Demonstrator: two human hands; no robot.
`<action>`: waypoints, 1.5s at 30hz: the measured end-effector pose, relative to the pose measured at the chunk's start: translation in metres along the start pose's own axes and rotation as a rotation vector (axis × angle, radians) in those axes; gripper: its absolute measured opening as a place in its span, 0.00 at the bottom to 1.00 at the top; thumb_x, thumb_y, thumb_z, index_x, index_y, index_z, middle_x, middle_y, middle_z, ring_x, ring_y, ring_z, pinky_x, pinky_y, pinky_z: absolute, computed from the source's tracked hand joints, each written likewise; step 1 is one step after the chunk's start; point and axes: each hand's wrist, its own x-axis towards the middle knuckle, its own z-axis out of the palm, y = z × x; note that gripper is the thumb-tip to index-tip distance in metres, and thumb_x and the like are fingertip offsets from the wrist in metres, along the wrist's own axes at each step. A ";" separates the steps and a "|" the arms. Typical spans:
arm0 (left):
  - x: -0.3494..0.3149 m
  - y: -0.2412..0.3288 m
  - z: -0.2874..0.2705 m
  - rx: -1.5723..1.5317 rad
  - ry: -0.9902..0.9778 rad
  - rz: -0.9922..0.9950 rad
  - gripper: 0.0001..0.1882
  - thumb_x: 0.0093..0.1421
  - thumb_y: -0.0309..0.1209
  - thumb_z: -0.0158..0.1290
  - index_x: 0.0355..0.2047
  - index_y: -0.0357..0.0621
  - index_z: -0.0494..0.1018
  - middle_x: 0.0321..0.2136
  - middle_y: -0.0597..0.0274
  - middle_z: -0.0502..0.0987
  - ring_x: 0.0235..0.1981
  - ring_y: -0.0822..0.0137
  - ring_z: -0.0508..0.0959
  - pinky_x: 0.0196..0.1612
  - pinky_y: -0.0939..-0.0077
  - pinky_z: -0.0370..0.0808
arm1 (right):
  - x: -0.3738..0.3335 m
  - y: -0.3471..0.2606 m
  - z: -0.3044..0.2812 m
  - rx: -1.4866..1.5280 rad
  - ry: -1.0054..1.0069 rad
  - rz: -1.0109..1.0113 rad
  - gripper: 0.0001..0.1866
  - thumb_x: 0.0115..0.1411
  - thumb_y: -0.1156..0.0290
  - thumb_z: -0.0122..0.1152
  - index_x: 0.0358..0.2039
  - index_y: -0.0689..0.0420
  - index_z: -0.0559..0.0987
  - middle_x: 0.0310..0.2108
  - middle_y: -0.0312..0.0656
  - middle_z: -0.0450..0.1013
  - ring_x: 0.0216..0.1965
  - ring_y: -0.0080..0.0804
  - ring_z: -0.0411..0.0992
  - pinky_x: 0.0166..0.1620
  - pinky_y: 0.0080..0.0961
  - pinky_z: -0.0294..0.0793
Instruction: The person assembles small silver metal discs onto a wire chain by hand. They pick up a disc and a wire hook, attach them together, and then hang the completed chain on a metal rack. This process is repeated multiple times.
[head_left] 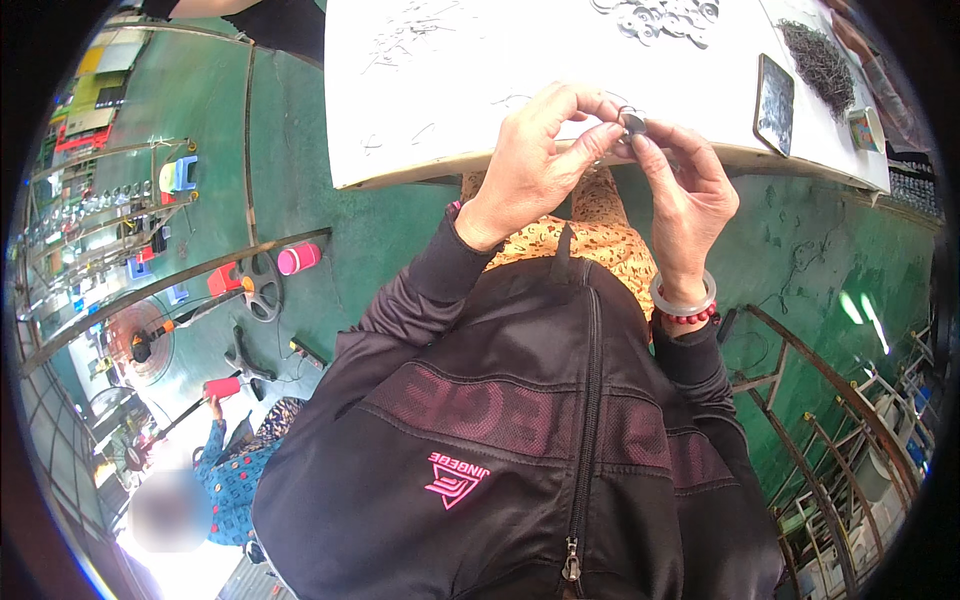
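Note:
Above the near edge of the white table (450, 120), my two hands meet at a small round metal part (634, 123) with a dark face and a thin curved wire at its top. My left hand (540, 155) pinches its left side between thumb and fingers. From the other side my right hand (688, 190), with a pale bangle and red beads at the wrist, grips it between thumb and forefinger. The fingertips cover part of it, so its exact kind cannot be made out.
Thin wire pieces (415, 28) lie scattered at the table's far left. Several shiny round parts (665, 18) are heaped at the back. To the right are a phone (774, 105), a pile of dark small pieces (818, 68) and a cup (866, 130). Another person (235, 470) is at lower left.

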 end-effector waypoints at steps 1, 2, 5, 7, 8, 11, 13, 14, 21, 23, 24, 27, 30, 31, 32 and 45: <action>0.000 -0.003 0.000 0.063 0.002 0.041 0.07 0.59 0.27 0.54 0.37 0.38 0.72 0.39 0.60 0.75 0.40 0.71 0.76 0.44 0.77 0.74 | -0.001 0.000 0.000 -0.010 0.007 -0.009 0.11 0.54 0.86 0.58 0.40 0.68 0.76 0.37 0.44 0.75 0.35 0.27 0.76 0.39 0.20 0.79; -0.001 -0.004 0.002 0.060 0.007 0.035 0.07 0.59 0.27 0.54 0.37 0.38 0.72 0.39 0.60 0.76 0.41 0.71 0.76 0.44 0.77 0.74 | -0.002 0.000 -0.001 -0.019 0.014 -0.019 0.11 0.55 0.86 0.58 0.40 0.68 0.76 0.37 0.44 0.75 0.35 0.27 0.76 0.40 0.20 0.79; -0.002 -0.006 0.009 0.003 0.058 0.006 0.07 0.58 0.27 0.54 0.36 0.38 0.72 0.36 0.59 0.76 0.40 0.69 0.76 0.43 0.75 0.73 | -0.001 -0.001 0.002 -0.072 0.012 -0.063 0.10 0.55 0.86 0.58 0.39 0.68 0.76 0.36 0.43 0.76 0.35 0.26 0.76 0.40 0.19 0.79; -0.002 -0.004 0.019 -0.112 0.129 -0.051 0.06 0.56 0.27 0.55 0.34 0.39 0.73 0.32 0.59 0.76 0.37 0.65 0.76 0.41 0.72 0.72 | -0.001 -0.001 0.002 -0.119 0.017 -0.094 0.10 0.55 0.86 0.58 0.39 0.67 0.76 0.36 0.42 0.75 0.36 0.25 0.76 0.38 0.18 0.78; -0.003 -0.001 0.015 -0.029 0.058 -0.056 0.07 0.60 0.25 0.53 0.39 0.37 0.71 0.37 0.58 0.76 0.42 0.70 0.75 0.43 0.76 0.75 | -0.003 0.001 0.002 -0.109 0.023 -0.064 0.10 0.55 0.85 0.58 0.39 0.67 0.76 0.36 0.41 0.75 0.35 0.24 0.76 0.37 0.17 0.78; -0.001 0.008 0.016 0.060 0.039 -0.005 0.08 0.61 0.23 0.50 0.40 0.36 0.70 0.37 0.57 0.76 0.39 0.70 0.75 0.40 0.75 0.76 | -0.002 -0.002 -0.005 -0.172 -0.048 -0.018 0.09 0.56 0.86 0.57 0.39 0.69 0.76 0.36 0.40 0.73 0.38 0.23 0.72 0.42 0.18 0.76; -0.007 0.000 0.023 -0.247 0.076 -0.103 0.07 0.59 0.23 0.52 0.38 0.39 0.72 0.30 0.60 0.76 0.31 0.68 0.78 0.34 0.76 0.74 | 0.003 -0.004 -0.013 -0.145 -0.119 -0.035 0.09 0.56 0.85 0.56 0.38 0.68 0.76 0.34 0.42 0.74 0.35 0.24 0.74 0.38 0.18 0.76; -0.010 -0.010 0.023 -0.144 0.090 -0.013 0.06 0.59 0.24 0.52 0.38 0.39 0.71 0.30 0.60 0.77 0.32 0.69 0.78 0.35 0.75 0.75 | 0.007 -0.002 -0.020 -0.110 -0.126 0.024 0.08 0.59 0.82 0.55 0.39 0.68 0.77 0.31 0.42 0.75 0.30 0.26 0.75 0.34 0.18 0.75; -0.011 -0.003 0.024 -0.214 0.042 0.050 0.05 0.58 0.19 0.51 0.35 0.39 0.71 0.30 0.59 0.76 0.30 0.68 0.78 0.33 0.77 0.74 | 0.112 0.038 -0.064 -0.540 -0.113 0.016 0.11 0.58 0.72 0.57 0.38 0.64 0.79 0.30 0.44 0.76 0.29 0.28 0.74 0.31 0.22 0.74; -0.011 -0.002 0.024 -0.188 0.015 0.017 0.05 0.58 0.18 0.50 0.34 0.39 0.71 0.30 0.59 0.75 0.29 0.68 0.77 0.33 0.77 0.74 | 0.142 0.084 -0.075 -0.866 -0.150 -0.214 0.12 0.55 0.76 0.57 0.41 0.62 0.77 0.32 0.43 0.75 0.34 0.32 0.73 0.36 0.25 0.74; -0.012 -0.002 0.024 -0.185 -0.004 -0.011 0.07 0.57 0.16 0.50 0.35 0.39 0.71 0.30 0.58 0.75 0.29 0.66 0.77 0.34 0.76 0.74 | 0.156 0.102 -0.078 -1.073 -0.143 -0.371 0.13 0.54 0.77 0.57 0.42 0.61 0.77 0.33 0.44 0.75 0.36 0.36 0.72 0.39 0.28 0.73; -0.010 0.008 0.017 -0.068 -0.029 -0.019 0.08 0.55 0.15 0.51 0.34 0.39 0.71 0.29 0.56 0.74 0.30 0.64 0.76 0.35 0.75 0.73 | 0.188 0.134 -0.081 -1.355 -0.234 -0.336 0.18 0.49 0.80 0.56 0.44 0.59 0.75 0.34 0.48 0.74 0.42 0.47 0.67 0.47 0.34 0.69; -0.013 0.002 0.017 -0.085 0.007 0.078 0.08 0.54 0.15 0.52 0.34 0.39 0.70 0.29 0.57 0.73 0.30 0.65 0.74 0.36 0.76 0.72 | 0.191 0.142 -0.083 -1.202 -0.192 -0.357 0.14 0.50 0.79 0.57 0.40 0.59 0.76 0.32 0.48 0.73 0.38 0.47 0.70 0.42 0.37 0.71; -0.014 0.000 0.017 -0.085 0.019 0.075 0.08 0.54 0.15 0.52 0.34 0.39 0.70 0.29 0.57 0.73 0.30 0.65 0.74 0.36 0.76 0.72 | 0.189 0.143 -0.083 -1.150 -0.152 -0.362 0.13 0.50 0.79 0.57 0.38 0.60 0.76 0.30 0.48 0.73 0.37 0.48 0.70 0.40 0.39 0.71; -0.014 -0.001 0.016 -0.085 0.028 0.070 0.08 0.54 0.15 0.52 0.34 0.39 0.70 0.29 0.57 0.73 0.29 0.65 0.74 0.36 0.76 0.72 | 0.189 0.143 -0.083 -1.099 -0.110 -0.363 0.11 0.49 0.79 0.57 0.36 0.60 0.76 0.28 0.49 0.73 0.36 0.49 0.70 0.38 0.40 0.71; -0.012 -0.014 0.016 -0.079 0.045 -0.012 0.06 0.59 0.19 0.51 0.37 0.37 0.71 0.33 0.61 0.75 0.34 0.72 0.77 0.36 0.80 0.76 | 0.043 -0.014 -0.021 -0.091 -0.219 0.272 0.17 0.55 0.82 0.57 0.47 0.68 0.72 0.34 0.44 0.75 0.36 0.27 0.75 0.40 0.22 0.76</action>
